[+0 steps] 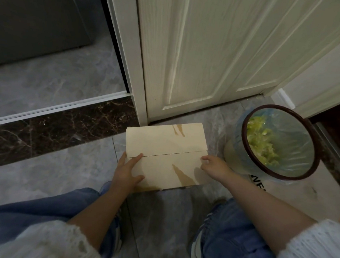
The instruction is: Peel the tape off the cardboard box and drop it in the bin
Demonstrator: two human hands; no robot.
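A pale cardboard box (165, 142) lies on the grey floor in front of me, its two top flaps meeting at a seam across the middle. Brown stains mark the top. Clear tape along the seam is hard to make out. My left hand (128, 171) rests flat on the box's near left corner, fingers spread. My right hand (214, 165) pinches at the right end of the seam, fingertips curled on the box edge. A round bin (313, 156) with a dark red rim and a blue liner stands right of the box, with green scraps inside.
A white panelled door (198, 51) stands just behind the box. A dark marble threshold strip (57, 127) runs to the left. My knees in blue jeans (234, 231) flank the near floor. A printed sheet (260, 185) lies under the bin.
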